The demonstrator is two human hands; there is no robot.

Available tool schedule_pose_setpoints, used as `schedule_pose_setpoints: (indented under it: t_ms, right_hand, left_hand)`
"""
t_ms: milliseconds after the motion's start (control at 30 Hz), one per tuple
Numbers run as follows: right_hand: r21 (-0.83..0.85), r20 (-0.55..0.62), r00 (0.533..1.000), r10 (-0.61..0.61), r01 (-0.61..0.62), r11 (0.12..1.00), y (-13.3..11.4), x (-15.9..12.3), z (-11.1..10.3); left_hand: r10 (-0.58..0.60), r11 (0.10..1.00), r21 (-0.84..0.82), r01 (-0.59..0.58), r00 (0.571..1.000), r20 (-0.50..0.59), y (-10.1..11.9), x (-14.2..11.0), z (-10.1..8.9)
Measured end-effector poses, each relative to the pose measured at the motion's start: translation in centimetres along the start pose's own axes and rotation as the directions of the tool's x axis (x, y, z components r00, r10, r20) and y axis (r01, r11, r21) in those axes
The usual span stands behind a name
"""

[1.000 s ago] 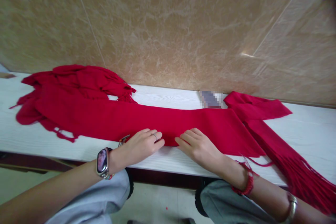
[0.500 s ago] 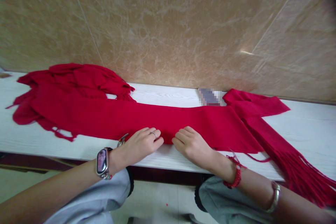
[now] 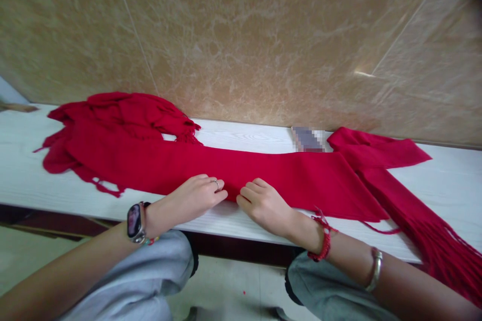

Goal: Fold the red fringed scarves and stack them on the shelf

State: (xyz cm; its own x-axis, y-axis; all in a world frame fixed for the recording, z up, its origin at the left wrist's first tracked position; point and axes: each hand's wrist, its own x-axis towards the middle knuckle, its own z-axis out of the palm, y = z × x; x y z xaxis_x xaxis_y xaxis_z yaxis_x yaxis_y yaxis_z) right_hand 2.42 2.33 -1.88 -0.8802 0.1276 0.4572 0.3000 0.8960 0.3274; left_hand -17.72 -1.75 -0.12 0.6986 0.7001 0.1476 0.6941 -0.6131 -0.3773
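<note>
Left hand, right hand gripping red scarf; pixelated object between scarf and wall.

Facing me is a brown, pale-veined wall, behind my white desk. A greyish item, too blurred for me to identify, lies near the wall. I wear a watch, a red bracelet, a bangle and grey trousers. A red speck marks the floor.
</note>
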Motion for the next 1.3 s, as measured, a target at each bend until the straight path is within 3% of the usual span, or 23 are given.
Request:
schedule_pose_setpoints:
  t_ms: [200, 367, 600, 867, 1000, 1167, 1300]
  right_hand:
    - [0.001, -0.009, 0.999, 0.031, -0.031, 1.000, 0.0, 0.1, 0.5]
    - [0.006, 0.085, 0.996, 0.003, -0.003, 1.000, 0.7, -0.6, -0.2]
    - [-0.086, 0.177, 0.984, 0.036, -0.021, 0.996, 2.2, -4.7, -2.5]
    - [-0.164, 0.171, 0.983, 0.069, -0.041, 0.986, 2.1, -7.8, -4.1]
    - [-0.169, 0.163, 0.982, 0.093, -0.065, 0.983, 2.1, -7.2, -4.0]
    - [-0.093, 0.190, 0.977, 0.099, -0.082, 0.992, 1.4, -4.0, -3.3]
    - [-0.022, 0.219, 0.973, 0.066, -0.063, 0.998, 0.2, -1.0, -2.4]
  left_hand:
    - [0.012, 1.000, 0.010, -0.012, 1.000, -0.022, -0.2, -0.1, 0.3]
    - [0.036, 0.999, -0.033, -0.036, 0.999, 0.012, -0.3, -0.2, -0.4]
    - [0.062, 0.993, -0.108, -0.048, 0.990, 0.131, -0.5, -0.8, -1.4]
    - [0.088, 0.987, -0.140, -0.073, 0.991, 0.103, -0.7, -1.2, -0.8]
    - [0.040, 0.993, -0.111, -0.029, 0.995, 0.095, -0.2, -0.6, -0.9]
    - [0.004, 0.998, -0.058, 0.001, 0.997, 0.082, 0.6, 1.4, -1.4]
    - [-0.077, 0.997, 0.010, 0.076, 0.994, 0.077, -0.8, 2.0, -1.3]
